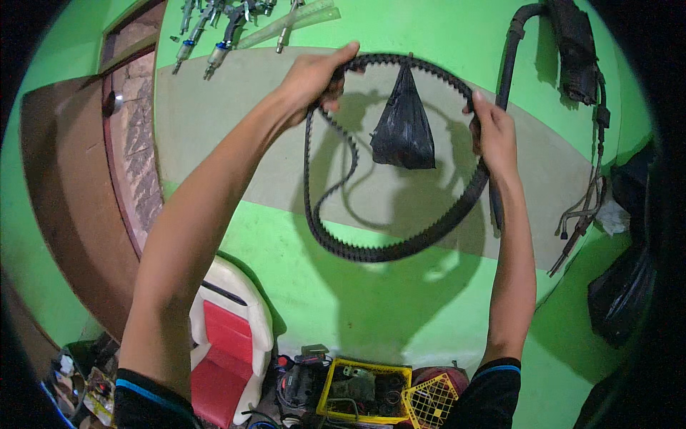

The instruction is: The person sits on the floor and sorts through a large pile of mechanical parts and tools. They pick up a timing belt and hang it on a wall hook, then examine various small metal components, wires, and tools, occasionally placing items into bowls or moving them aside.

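A black toothed timing belt (pixel 389 252) is held up in front of the wall, its teeth facing inward and its loop bent into a curl at the lower left. My left hand (pixel 312 84) grips the belt's upper left, with the thumb pointing up. On the upper right, my right hand (pixel 494 134) is closed round the same belt. Through the loop a tied black plastic bag (pixel 404 132) shows, hanging on the wall behind; the belt passes in front of the bag's top.
Spray guns (pixel 232 28) hang at the upper left beside a brown door (pixel 71 179). Dark hoses (pixel 506 71) hang on the right, near black bags (pixel 622 300). Below stand a red and white car seat (pixel 225 336), a yellow crate (pixel 368 363) of parts and a yellow basket (pixel 432 400).
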The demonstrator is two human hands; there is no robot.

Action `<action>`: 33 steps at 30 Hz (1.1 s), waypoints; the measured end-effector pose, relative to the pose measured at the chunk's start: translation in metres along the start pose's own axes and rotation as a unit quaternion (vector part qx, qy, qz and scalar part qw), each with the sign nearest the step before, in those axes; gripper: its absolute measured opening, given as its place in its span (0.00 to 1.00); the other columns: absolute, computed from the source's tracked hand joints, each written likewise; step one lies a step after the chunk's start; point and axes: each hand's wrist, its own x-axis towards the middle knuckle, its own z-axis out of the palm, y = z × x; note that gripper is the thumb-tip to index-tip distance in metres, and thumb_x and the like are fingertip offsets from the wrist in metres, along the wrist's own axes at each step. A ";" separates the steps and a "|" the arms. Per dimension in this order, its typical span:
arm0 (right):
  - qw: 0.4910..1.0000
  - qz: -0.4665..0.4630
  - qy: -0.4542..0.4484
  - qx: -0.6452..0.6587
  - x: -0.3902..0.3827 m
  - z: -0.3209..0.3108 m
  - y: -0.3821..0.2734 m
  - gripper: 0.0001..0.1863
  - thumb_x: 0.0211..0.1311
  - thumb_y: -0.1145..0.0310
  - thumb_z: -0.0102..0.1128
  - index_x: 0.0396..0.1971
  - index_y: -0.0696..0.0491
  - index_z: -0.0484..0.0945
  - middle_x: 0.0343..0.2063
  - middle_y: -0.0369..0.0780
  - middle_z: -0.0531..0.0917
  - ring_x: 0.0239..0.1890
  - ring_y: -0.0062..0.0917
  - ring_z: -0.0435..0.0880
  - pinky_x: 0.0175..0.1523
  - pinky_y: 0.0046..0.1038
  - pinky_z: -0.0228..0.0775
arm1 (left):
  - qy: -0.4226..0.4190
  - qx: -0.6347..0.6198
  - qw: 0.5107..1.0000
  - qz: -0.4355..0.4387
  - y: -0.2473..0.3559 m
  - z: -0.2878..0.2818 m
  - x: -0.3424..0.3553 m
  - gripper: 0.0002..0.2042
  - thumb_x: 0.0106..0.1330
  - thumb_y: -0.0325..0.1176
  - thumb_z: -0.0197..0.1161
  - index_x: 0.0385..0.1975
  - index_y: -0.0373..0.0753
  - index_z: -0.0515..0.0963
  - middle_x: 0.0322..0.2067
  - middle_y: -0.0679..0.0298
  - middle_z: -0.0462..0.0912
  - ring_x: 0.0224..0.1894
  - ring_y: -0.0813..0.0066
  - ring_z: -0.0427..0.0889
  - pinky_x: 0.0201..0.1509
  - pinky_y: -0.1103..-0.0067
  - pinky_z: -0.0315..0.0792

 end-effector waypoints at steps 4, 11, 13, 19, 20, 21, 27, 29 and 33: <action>0.996 -0.049 0.047 -0.051 0.068 0.012 0.024 0.28 0.68 0.44 0.48 0.36 0.58 0.80 0.14 0.29 0.67 0.14 0.12 0.63 0.19 0.19 0.53 | 0.064 0.045 0.993 0.087 -0.008 -0.003 0.074 0.26 0.67 0.56 0.54 0.32 0.33 0.79 0.17 0.68 0.68 0.17 0.78 0.67 0.24 0.76 0.71; 0.977 -0.115 0.122 -0.133 0.117 0.033 0.049 0.23 0.65 0.49 0.53 0.44 0.54 0.82 0.25 0.46 0.83 0.28 0.35 0.82 0.40 0.33 0.72 | 0.152 0.241 0.931 0.229 -0.052 0.016 0.159 0.26 0.73 0.47 0.41 0.39 0.25 0.77 0.28 0.45 0.79 0.36 0.53 0.80 0.43 0.62 0.72; 0.965 -0.150 0.141 -0.160 0.127 0.036 0.061 0.22 0.65 0.50 0.54 0.44 0.54 0.82 0.30 0.48 0.84 0.32 0.40 0.83 0.44 0.35 0.72 | 0.178 0.246 0.919 0.249 -0.060 0.024 0.169 0.24 0.72 0.45 0.41 0.39 0.28 0.77 0.39 0.36 0.79 0.47 0.37 0.76 0.53 0.58 0.67; 0.946 -0.213 0.131 -0.205 0.126 0.053 0.094 0.21 0.65 0.52 0.54 0.45 0.53 0.82 0.35 0.52 0.84 0.40 0.48 0.83 0.48 0.39 0.72 | 0.211 0.344 0.854 0.328 -0.103 0.032 0.163 0.21 0.72 0.43 0.42 0.45 0.31 0.76 0.37 0.38 0.79 0.43 0.36 0.76 0.49 0.55 0.69; 0.950 -0.203 0.124 -0.200 0.119 0.059 0.098 0.20 0.65 0.52 0.54 0.45 0.53 0.82 0.34 0.53 0.83 0.40 0.48 0.83 0.48 0.39 0.72 | 0.220 0.345 0.850 0.332 -0.112 0.035 0.160 0.20 0.72 0.42 0.42 0.46 0.32 0.75 0.36 0.38 0.79 0.42 0.36 0.76 0.49 0.55 0.69; 0.953 -0.197 0.119 -0.196 0.109 0.065 0.097 0.20 0.65 0.53 0.54 0.45 0.52 0.82 0.34 0.54 0.83 0.40 0.49 0.82 0.48 0.39 0.72 | 0.231 0.344 0.845 0.339 -0.118 0.036 0.159 0.20 0.72 0.42 0.43 0.47 0.32 0.75 0.36 0.38 0.79 0.41 0.36 0.76 0.48 0.55 0.69; 0.944 -0.158 0.101 -0.270 0.085 0.074 0.098 0.23 0.65 0.49 0.51 0.48 0.50 0.81 0.24 0.53 0.82 0.32 0.49 0.83 0.40 0.43 0.73 | 0.241 0.444 0.816 0.281 -0.119 0.050 0.125 0.21 0.71 0.45 0.46 0.56 0.37 0.69 0.42 0.44 0.77 0.43 0.41 0.78 0.48 0.56 0.72; 0.954 -0.121 0.074 -0.263 0.075 0.076 0.098 0.23 0.64 0.49 0.52 0.48 0.50 0.81 0.25 0.53 0.82 0.32 0.48 0.83 0.40 0.43 0.73 | 0.239 0.476 0.794 0.293 -0.124 0.045 0.116 0.23 0.71 0.46 0.47 0.58 0.38 0.67 0.45 0.46 0.74 0.43 0.43 0.78 0.47 0.55 0.72; 0.962 -0.089 0.061 -0.253 0.051 0.083 0.105 0.23 0.64 0.50 0.53 0.50 0.51 0.80 0.27 0.53 0.83 0.32 0.47 0.83 0.40 0.41 0.74 | 0.198 0.494 0.814 0.232 -0.136 0.041 0.096 0.28 0.69 0.50 0.49 0.62 0.36 0.63 0.49 0.48 0.71 0.46 0.44 0.77 0.49 0.57 0.72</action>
